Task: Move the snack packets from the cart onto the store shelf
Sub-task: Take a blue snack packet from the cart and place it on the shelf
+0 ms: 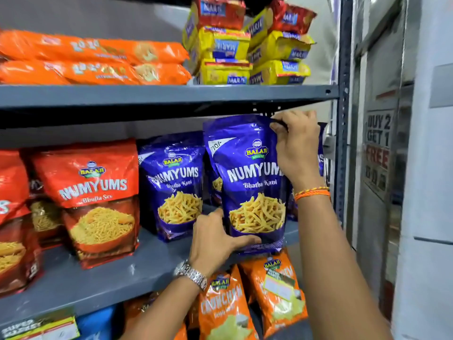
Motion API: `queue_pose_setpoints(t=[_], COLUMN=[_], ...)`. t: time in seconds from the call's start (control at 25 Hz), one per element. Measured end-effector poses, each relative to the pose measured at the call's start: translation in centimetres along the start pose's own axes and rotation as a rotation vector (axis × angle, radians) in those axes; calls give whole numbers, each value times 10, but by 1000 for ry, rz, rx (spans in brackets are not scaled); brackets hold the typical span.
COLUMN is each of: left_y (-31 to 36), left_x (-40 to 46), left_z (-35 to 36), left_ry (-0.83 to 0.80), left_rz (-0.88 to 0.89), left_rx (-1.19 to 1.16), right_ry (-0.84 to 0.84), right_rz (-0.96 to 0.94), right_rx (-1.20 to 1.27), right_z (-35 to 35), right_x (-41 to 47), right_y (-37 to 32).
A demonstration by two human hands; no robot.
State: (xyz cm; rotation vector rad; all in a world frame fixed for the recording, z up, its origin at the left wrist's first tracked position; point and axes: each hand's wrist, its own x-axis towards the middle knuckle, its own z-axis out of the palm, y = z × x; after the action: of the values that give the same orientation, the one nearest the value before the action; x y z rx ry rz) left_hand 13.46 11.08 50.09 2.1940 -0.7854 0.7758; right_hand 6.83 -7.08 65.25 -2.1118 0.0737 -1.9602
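At the left of the frame, red packets (98, 200) stand on the grey shelf (73, 283), and next to them one blue packet (175, 190) already stands upright. My left hand (215, 241), low in the middle of the frame, is closed around the bottom edge of the blue packet (252, 182) that I am placing, with the thumb in front and the other fingers underneath. To the right, my right hand (296, 148) pinches the top corner of the same packet between thumb and fingertips. The packet is upright at the front edge of the shelf, its base partly over the edge, just beside the standing blue one.

I judge that I am at the placing step. The next move needs a push backward until the base sits fully on the shelf, then both hands must let go gently so the packet does not fall forward. The cart is not in view.
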Motion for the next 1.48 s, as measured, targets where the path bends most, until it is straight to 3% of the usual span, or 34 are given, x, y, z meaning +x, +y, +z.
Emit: queue_pose_setpoints(t=[0.28,0.44,0.52,0.64,0.76,0.84,0.96,1.0,1.08,1.16,1.2,1.48], left_y=[-17,-26,-27,-24,-19,-26,-62,-74,-89,-95,-98,-104], left_x=[54,52,55,57,51,37,15,10,6,9,13,29], left_z=[24,43,47,51,48,34,4,-5,-16,-16,-17,-32], left_ry=[-81,-55,-37,-38,-42,135,549,575,389,138,92,100], left_rz=[-150,-237,-274,-307,-305,-326,-344,-409,-518,-534,-524,-501], left_rx=[149,132,104,106,19,-114,-70,-63,-58,-44,-58,30], right_ry=[-179,84,115,-47,-319,-468,-577,-594,-598,-582,-580,-627], right_rz=[73,336,511,580,580,613,670,683,708,712,708,650], right_rx=[-60,60,41,78,136,131,155,165,162,142,137,97], right_z=[54,44,39,49,66,77,88,91,96,100,102,104], right_x=[10,-41,-72,-115,-144,-153,-156,-157,-159,-160,-161,-157], right_y=[12,45,60,60,45,39,34,32,28,24,22,29])
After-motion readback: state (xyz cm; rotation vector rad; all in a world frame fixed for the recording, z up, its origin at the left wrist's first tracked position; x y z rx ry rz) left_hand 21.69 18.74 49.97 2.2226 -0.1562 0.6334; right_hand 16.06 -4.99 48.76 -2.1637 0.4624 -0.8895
